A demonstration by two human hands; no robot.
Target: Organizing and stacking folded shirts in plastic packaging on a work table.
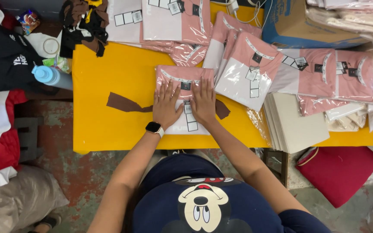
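Yellow tabletop (109, 86) is carrying the whole job, and going left to right across it: a blue bottle (46, 74) is lying just off its left edge, a brown cloth strip (124, 103) is sitting flat beside the work, and then comes the bagged pink shirt (182, 77) near the front edge, under both hands. The left hand (167, 105), with a watch (154, 127) on its wrist, is lying palm down on the bag, fingers spread and flat. The right hand (203, 101) is pressing beside it, thumbs almost meeting, fingers slightly fanned, nothing pinched. Both arms are reaching straight forward. The pack looks light, soft and slick in its film, likely to slide; the side edges seem the surest hold. Further right, more pink packs (249, 69) are overlapping, then a card stack (296, 123).
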